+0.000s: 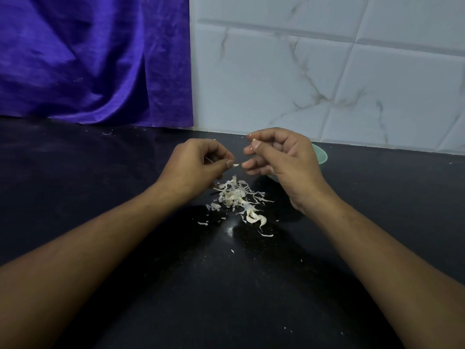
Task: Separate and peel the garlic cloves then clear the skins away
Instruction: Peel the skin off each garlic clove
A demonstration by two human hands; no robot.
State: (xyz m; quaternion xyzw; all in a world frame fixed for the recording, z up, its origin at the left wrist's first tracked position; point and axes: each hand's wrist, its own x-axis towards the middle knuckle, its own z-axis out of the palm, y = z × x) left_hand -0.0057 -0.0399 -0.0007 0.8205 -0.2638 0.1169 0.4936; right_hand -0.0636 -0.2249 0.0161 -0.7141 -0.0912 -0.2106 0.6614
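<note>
While a garlic clove [254, 140] is pinched in the fingers of the right hand [284, 159] and a skin scrap [235, 165] in those of the left hand [196, 167], the clove could be squeezed out and lost in the skin pile [235, 193] lying at six o'clock below on the desk [125, 197].

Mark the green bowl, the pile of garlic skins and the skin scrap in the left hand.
green bowl [322, 155], head view, exposed right rim.
pile of garlic skins [232, 193], head view, middle of the heap.
skin scrap [236, 165], head view, white tip beside the thumbnail.
</note>
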